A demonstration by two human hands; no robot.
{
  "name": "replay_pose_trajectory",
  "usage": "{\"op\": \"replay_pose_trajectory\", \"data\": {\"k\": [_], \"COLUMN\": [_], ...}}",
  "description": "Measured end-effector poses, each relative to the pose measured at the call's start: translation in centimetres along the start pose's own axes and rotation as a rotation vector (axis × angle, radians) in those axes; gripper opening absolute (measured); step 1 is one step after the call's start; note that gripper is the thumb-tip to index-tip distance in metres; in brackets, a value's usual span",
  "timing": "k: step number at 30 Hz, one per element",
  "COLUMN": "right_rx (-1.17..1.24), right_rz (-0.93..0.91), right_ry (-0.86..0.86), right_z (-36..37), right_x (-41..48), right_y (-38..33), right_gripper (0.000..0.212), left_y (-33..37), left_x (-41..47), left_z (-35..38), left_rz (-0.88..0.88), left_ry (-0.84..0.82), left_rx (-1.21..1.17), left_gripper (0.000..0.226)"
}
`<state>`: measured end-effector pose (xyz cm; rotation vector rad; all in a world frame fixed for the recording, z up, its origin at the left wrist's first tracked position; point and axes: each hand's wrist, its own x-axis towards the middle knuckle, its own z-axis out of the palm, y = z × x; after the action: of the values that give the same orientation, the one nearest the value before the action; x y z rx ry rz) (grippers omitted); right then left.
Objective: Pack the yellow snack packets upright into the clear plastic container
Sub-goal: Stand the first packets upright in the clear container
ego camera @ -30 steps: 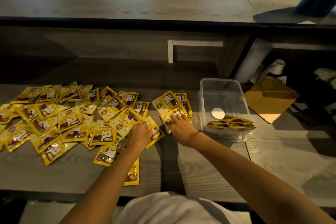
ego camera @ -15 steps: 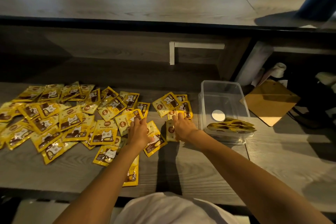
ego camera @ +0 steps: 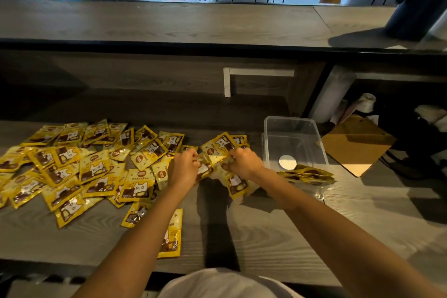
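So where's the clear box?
In the head view, the clear plastic container sits on the wooden counter at the right, between the right hand and a brown board.

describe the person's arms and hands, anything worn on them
The left arm and right arm are bare, with no sleeves in view. The left hand and right hand wear no gloves; no watch, band or ring shows. A white shirt shows at the bottom edge.

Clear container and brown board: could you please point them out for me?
Clear container (ego camera: pixel 292 128): head view, far wall.
Brown board (ego camera: pixel 358 145): head view, middle of its face.
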<state>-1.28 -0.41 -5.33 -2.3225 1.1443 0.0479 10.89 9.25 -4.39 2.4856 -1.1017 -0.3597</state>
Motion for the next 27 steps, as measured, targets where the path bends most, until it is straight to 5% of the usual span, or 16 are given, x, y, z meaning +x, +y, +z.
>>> {"op": "replay_pose_trajectory", "data": {"k": [8,13,19,23,27], "right_rx": [0.160,0.391,0.479,0.188,0.362], "right_rz": [-0.039,0.108,0.225,0.289,0.231], "right_ry": [0.494,0.664,0.611,0.475,0.349], "right_z": [-6.7,-10.2,-11.3,-10.9,-9.7], "right_x": [-1.1,-3.0,-5.4,-6.5,-7.5], "right_y": [1.0,4.1,9.0,12.5,14.2], "right_gripper": [0.029,0.015,0.004,0.019,0.019], "left_y": [6.3,10.4,14.6,15.8,15.7], "left_x": [0.6,0.4,-0.2,-0.6,-1.2], "left_z": [-3.8,-3.3,0.3,2.9,4.8], "left_rz": [0.227,0.384,0.520,0.556,0.554], "left_ry": [0.233,0.210,0.020,-0.149,-0.274], "left_rx": [-0.157,-0.261,-0.281,-0.205,-0.157], "left_gripper": [0.019,0.023,0.027,0.028,0.029]}}
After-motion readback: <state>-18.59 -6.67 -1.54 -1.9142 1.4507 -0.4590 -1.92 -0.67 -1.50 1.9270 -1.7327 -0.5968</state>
